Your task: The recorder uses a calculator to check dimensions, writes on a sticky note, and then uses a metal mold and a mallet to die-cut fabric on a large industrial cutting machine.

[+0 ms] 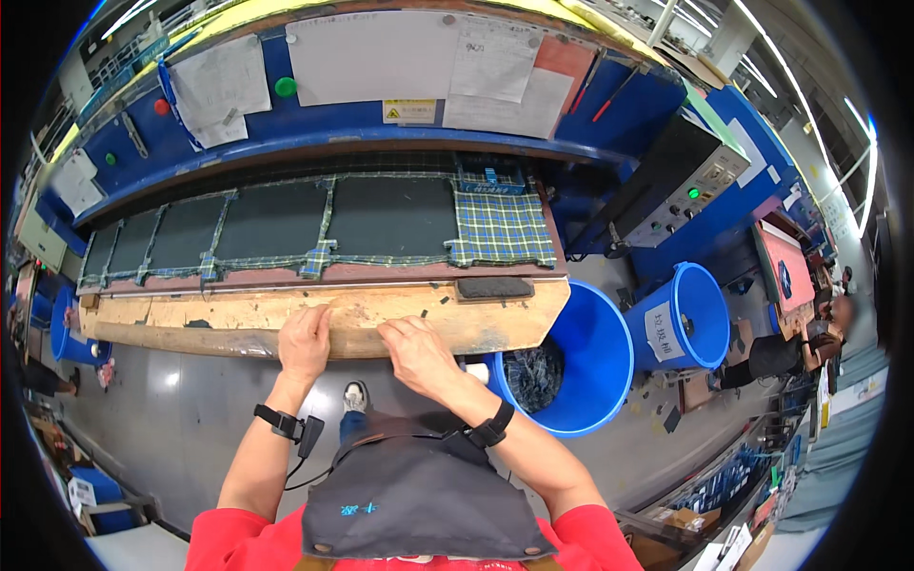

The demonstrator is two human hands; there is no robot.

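Observation:
At the front edge of a long pale wooden ledge (228,316), my left hand (305,341) is closed, its fingers pressed together. To its right, my right hand (422,356) rests over the same edge with fingers bent and drawn together. Whatever either hand might pinch is too small or hidden to make out. Behind the ledge lies a row of dark panels (390,217) bordered with plaid strips. A green and blue plaid fabric piece (505,228) covers the right end of the row. Toward the ledge's right end sits a dark rectangular block (495,288), and small dark scraps dot the wood.
Below the ledge's right end stands a blue bin (609,357) holding dark scraps, with another blue bin (705,300) beyond it. A control box (690,190) with a lit green button juts out at right. Farther right, a person (785,354) is at another table.

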